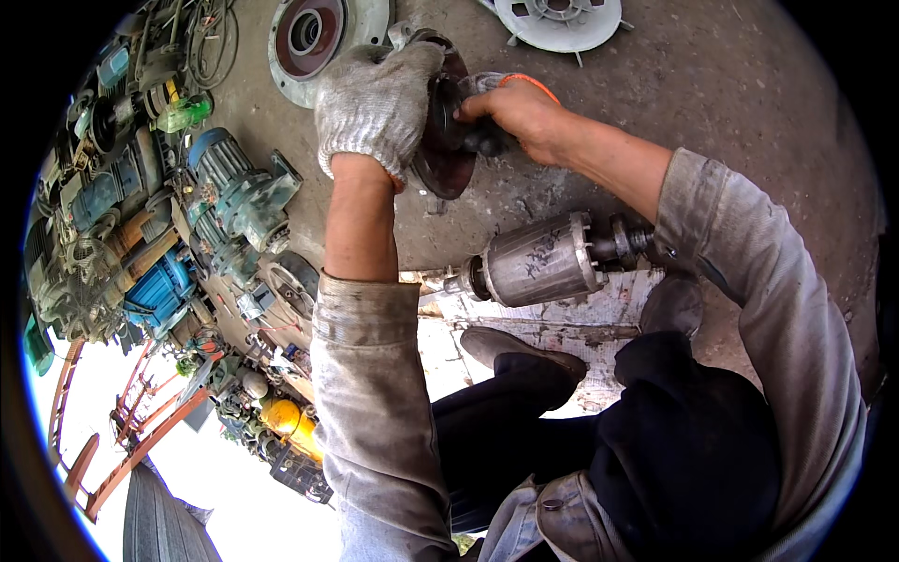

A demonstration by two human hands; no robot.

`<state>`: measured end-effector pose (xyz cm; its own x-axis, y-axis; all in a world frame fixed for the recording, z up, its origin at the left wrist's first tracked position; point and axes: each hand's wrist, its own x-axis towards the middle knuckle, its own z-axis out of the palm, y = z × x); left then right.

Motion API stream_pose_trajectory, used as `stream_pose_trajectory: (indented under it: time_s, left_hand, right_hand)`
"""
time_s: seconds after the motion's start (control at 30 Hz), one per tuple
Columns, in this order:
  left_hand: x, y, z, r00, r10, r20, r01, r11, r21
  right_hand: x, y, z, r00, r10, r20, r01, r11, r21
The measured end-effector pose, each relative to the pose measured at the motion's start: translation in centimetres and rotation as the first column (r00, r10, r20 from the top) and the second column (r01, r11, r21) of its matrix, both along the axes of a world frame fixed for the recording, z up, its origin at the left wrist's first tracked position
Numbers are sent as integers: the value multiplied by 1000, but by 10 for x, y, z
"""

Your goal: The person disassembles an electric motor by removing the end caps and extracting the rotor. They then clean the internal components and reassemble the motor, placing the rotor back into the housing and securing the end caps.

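Observation:
My left hand [375, 98], in a whitish knit glove, grips the upper rim of a dark, round metal end cover [448, 169] that is tilted on edge above the floor. My right hand [524, 117] presses its thumb against the cover's hub side, its other fingers partly hidden. Around those fingers shows some grey glove cloth with an orange edge [532, 82]; how it is worn or held cannot be made out. Nearer to me, a motor rotor [543, 262] with a shaft and bearings lies on its side, below both hands.
A flanged end cover [292, 82] with a reddish inside lies beyond my left hand. At the far edge sits a white fan wheel [562, 36]. Motors, including a blue-green one [239, 187], crowd the left side. My shoes [524, 354] flank a worn whitish board [609, 314].

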<state>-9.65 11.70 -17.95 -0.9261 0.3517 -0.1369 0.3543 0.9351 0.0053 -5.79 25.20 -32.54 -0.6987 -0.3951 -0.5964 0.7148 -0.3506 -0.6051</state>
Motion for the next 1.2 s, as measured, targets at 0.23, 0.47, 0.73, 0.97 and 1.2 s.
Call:
stream_pose_trajectory:
  time_s: [0.23,0.47,0.73,0.97,1.2]
  left_hand:
    - [9,28,4,999,36,-7,-36,998,-55]
    - [4,17,10,999,-42,-16,39,991,-125]
    - [-16,17,5,907,375,190,-396,914,87]
    - [-7,-2,8,878,314,362,-465,742,483]
    - [98,10,-4,892,451,11,-423,827,370]
  right_hand:
    - [0,-1,4,993,112,-20,-109,985,137]
    - [0,3,13,996,87,-26,-84,993,78]
    - [0,9,-1,1000,15,-10,-15,1000,-16]
    - [-7,2,2,998,40,-55,-36,997,68]
    - [0,4,-1,968,169,-184,-113,953,280]
